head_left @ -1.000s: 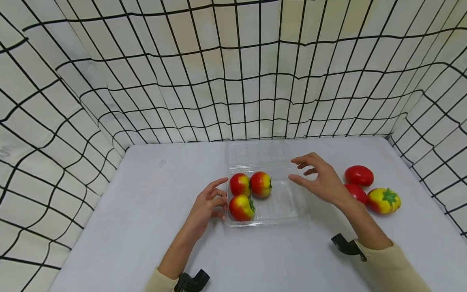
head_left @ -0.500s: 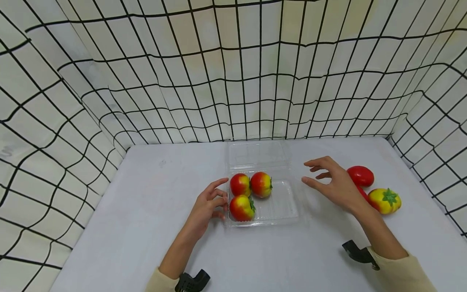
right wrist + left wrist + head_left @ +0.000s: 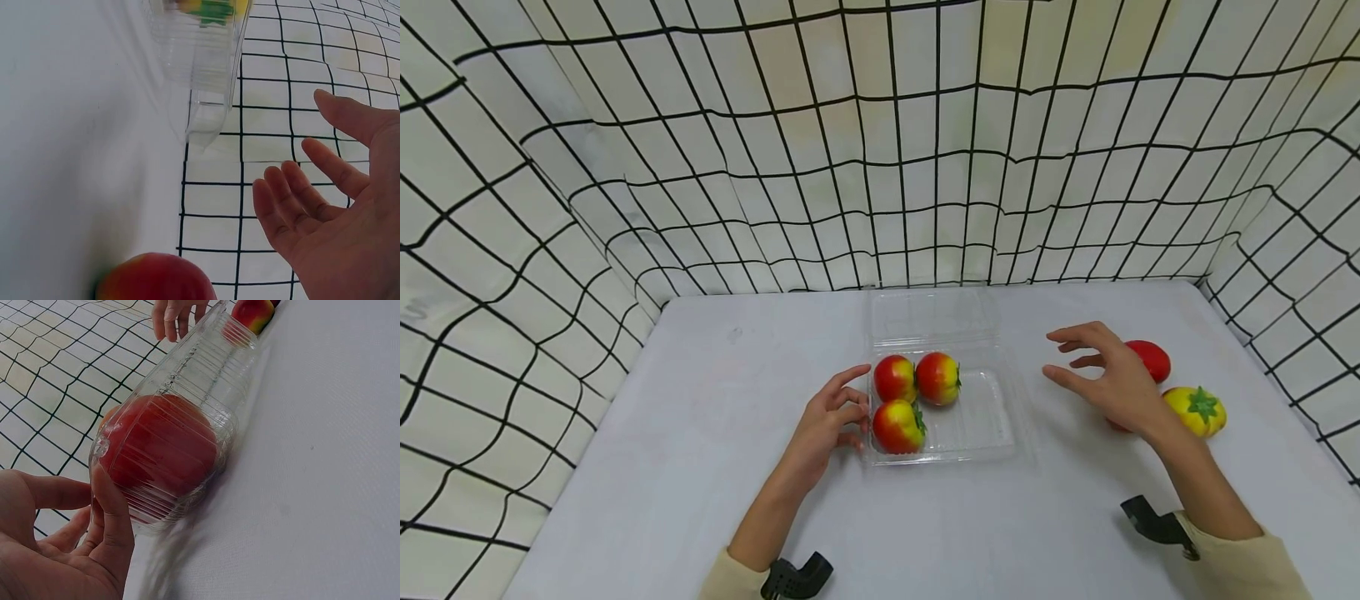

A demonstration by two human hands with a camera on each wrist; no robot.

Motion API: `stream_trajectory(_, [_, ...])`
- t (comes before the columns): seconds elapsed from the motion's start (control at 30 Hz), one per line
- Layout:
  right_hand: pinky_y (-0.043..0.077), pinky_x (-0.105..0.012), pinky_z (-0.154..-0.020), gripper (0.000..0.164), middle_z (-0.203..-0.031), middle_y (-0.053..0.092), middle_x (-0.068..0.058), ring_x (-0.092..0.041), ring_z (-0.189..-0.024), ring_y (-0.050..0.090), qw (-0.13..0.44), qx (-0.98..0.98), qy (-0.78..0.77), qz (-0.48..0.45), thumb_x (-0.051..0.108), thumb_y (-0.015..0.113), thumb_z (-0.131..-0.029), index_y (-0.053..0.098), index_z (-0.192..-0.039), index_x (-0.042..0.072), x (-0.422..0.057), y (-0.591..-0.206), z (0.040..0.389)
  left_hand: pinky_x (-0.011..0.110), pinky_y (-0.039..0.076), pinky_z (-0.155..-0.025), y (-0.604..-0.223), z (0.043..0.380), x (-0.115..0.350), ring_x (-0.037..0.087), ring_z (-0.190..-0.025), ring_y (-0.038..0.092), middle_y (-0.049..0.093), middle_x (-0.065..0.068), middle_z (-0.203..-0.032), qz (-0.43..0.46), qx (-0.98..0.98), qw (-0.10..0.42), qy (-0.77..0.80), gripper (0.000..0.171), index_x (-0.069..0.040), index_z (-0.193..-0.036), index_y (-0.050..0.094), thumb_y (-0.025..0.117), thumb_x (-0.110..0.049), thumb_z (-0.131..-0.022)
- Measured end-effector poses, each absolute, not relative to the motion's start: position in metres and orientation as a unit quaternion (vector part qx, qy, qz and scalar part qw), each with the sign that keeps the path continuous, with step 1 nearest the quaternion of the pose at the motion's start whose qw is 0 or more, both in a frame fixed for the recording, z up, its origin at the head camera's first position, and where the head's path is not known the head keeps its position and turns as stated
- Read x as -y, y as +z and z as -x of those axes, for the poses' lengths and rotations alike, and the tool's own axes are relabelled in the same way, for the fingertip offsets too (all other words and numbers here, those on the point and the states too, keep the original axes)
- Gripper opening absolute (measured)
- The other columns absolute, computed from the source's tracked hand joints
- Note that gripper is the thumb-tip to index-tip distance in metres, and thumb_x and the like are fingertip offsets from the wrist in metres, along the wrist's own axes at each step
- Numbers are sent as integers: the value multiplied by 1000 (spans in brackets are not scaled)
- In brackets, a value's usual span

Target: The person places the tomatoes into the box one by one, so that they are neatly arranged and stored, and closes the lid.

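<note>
White tabletop; black grid lines over pale walls, behind and both sides.

— What is held in the clear container?
— Three red-and-yellow fruits are grouped toward its left.
— By what is its left edge touched?
— By the left hand; the right hand is held apart, to its right.
— Farther right of it?
— Two red fruits and a yellow fruit are seen, partly covered.
</note>
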State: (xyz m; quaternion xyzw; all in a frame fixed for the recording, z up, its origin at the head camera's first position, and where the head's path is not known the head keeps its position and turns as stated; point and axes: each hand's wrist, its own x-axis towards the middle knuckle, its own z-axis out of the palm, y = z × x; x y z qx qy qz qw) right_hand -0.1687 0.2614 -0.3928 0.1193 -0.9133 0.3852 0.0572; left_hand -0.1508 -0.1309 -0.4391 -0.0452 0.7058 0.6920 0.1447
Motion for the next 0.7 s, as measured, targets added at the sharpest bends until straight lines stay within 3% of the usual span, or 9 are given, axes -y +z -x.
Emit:
stream_trajectory(0.13, [44, 1, -86, 47, -132, 61, -9, 6, -106, 56, 64, 911, 388, -123, 30, 78, -94, 64, -136, 15, -268, -393, 168, 24, 57, -60, -439, 151, 131, 18, -76, 59, 59, 1, -97, 47, -704, 145, 693, 54, -27, -149, 53, 55, -5, -100])
stream_trajectory(0.23, [46, -1, -85, 46, -130, 62, -7, 15, -102, 53, 68, 912, 385, -126, 28, 79, -93, 65, -135, 16, -272, -394, 166, 24, 57, -60, -439, 151, 131, 18, -76, 59, 59, 2, -97, 46, -704, 146, 694, 54, -26, -149, 53, 55, -5, -100])
stream_trajectory(0.4, [50, -8, -84, 47, -131, 62, -5, 15, -100, 54, 66, 916, 375, -127, 26, 80, -92, 65, -136, 18, -282, -394, 163, 23, 56, -60, -440, 152, 132, 18, -76, 59, 59, 1, -97, 42, -704, 146, 694, 53, -25, -150, 52, 56, -6, -100])
stream_trajectory(0.7, [48, -5, -89, 48, -124, 61, 8, 9, -103, 58, 78, 916, 368, -138, 22, 82, -89, 65, -134, 20, -303, -397, 162, 24, 57, -60, -441, 151, 131, 18, -76, 59, 60, 1, -97, 45, -701, 148, 696, 53, -27, -150, 53, 56, -6, -101])
